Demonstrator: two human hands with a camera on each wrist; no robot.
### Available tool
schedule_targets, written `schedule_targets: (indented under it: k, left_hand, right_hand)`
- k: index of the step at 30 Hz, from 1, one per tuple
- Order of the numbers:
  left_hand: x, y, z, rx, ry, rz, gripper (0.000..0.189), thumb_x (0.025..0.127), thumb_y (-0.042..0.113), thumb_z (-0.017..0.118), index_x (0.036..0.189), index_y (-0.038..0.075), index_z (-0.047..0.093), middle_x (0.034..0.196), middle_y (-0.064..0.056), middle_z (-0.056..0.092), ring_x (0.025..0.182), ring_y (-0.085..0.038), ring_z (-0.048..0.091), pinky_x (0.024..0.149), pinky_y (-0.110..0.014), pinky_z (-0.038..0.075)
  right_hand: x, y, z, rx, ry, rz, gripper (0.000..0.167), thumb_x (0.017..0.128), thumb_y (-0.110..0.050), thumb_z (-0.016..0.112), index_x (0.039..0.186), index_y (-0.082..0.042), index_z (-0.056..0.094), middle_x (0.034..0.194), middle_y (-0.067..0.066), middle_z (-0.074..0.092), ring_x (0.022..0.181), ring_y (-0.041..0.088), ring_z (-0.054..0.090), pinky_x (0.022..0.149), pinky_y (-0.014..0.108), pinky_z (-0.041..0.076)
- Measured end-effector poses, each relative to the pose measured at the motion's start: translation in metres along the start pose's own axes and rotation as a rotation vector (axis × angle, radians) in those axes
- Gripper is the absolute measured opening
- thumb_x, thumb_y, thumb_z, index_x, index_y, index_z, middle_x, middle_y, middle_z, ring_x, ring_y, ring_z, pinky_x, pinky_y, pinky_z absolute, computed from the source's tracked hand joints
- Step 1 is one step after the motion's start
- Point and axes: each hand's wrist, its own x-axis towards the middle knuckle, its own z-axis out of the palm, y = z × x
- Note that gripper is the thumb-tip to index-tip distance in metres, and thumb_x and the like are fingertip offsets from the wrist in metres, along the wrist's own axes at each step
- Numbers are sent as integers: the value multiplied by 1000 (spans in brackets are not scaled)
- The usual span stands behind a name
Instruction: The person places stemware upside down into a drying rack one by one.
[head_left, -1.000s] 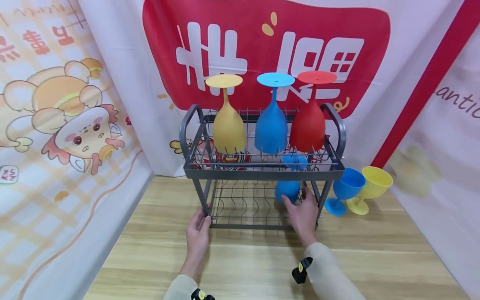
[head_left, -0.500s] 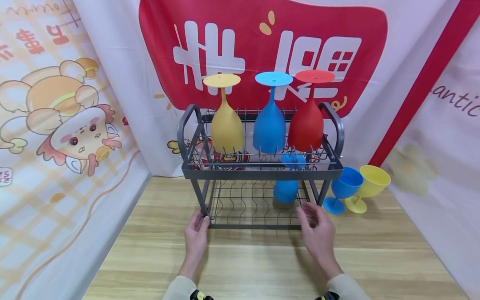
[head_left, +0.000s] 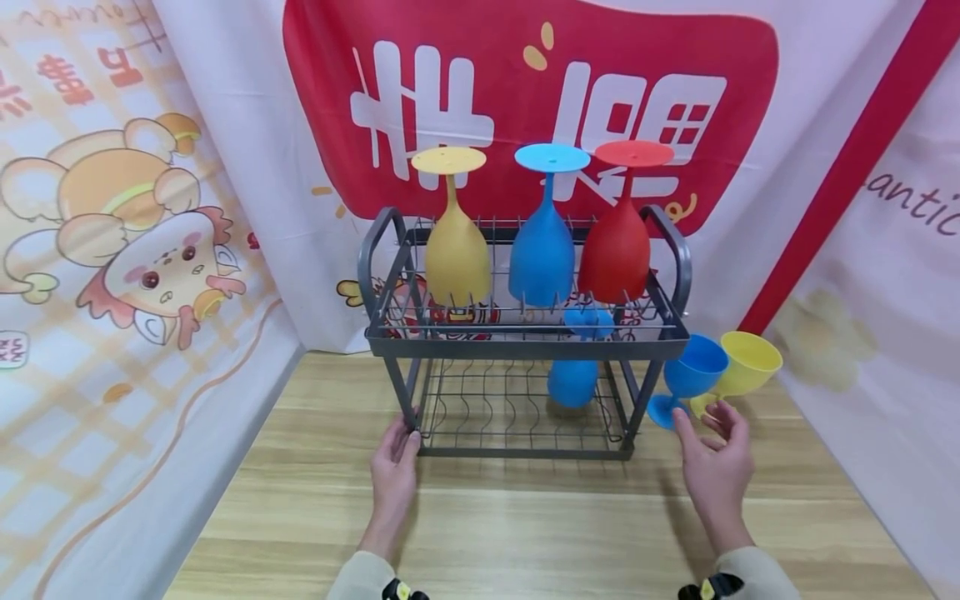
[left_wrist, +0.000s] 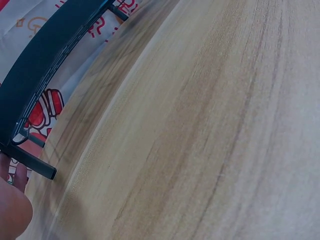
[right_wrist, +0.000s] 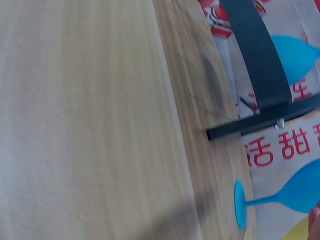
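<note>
My left hand [head_left: 395,467] holds the lower front left corner of a dark grey two-tier dish rack [head_left: 525,348]; the rack's foot shows beside the fingers in the left wrist view. Right of the rack, my right hand [head_left: 716,467] reaches with loosely bent fingers toward an upright blue goblet [head_left: 696,367] and a yellow goblet [head_left: 750,364]. Its thumb overlaps the blue goblet's foot in the head view. In the right wrist view only a fingertip [right_wrist: 315,222] shows, close to the blue bowl. Another blue goblet [head_left: 573,385] stands upside down on the lower tier.
Upside down on the upper tier stand a yellow goblet [head_left: 456,258], a blue goblet [head_left: 542,258] and a red goblet [head_left: 617,258]. A wooden table [head_left: 510,533] lies underneath. Printed cloth [head_left: 255,100] hangs behind and at both sides.
My right hand has left the lower-tier blue goblet, drawn back past the rack's front right corner, and moved right to the standing goblets. The left hand has stayed at the rack.
</note>
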Motion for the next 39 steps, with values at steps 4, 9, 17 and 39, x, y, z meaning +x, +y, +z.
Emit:
schedule_targets:
  k: [4, 9, 17, 39]
  left_hand:
    - [0, -1, 0, -12, -1, 2, 45, 105, 3, 59, 149, 5, 56, 156, -17, 57, 147, -33, 55, 107, -10, 47]
    - [-1, 0, -1, -10, -14, 5, 44, 105, 3, 59, 149, 7, 56, 156, -14, 58, 147, -32, 55, 108, -9, 46]
    - [0, 0, 1, -15, -25, 14, 45, 105, 2, 58, 149, 6, 56, 156, -12, 58, 148, -28, 54, 110, -12, 46]
    - [1, 3, -1, -13, -18, -3, 45, 105, 4, 58, 150, 6, 56, 157, -12, 58, 148, -28, 54, 111, -14, 46]
  right_hand:
    - [13, 3, -2, -61, -42, 95, 91, 92, -59, 76, 163, -21, 34, 161, 8, 48, 143, 26, 49, 111, 33, 49]
    - [26, 8, -1, -103, -93, 153, 103, 91, -64, 74, 169, -22, 22, 172, 8, 36, 153, 34, 41, 123, 59, 43]
    - [46, 11, 8, -102, -138, 197, 106, 92, -60, 74, 171, -22, 15, 176, 9, 28, 158, 38, 35, 126, 62, 38]
    - [81, 1, 30, -139, -219, 254, 107, 96, -59, 70, 171, -19, 6, 178, 14, 20, 162, 41, 26, 129, 65, 30]
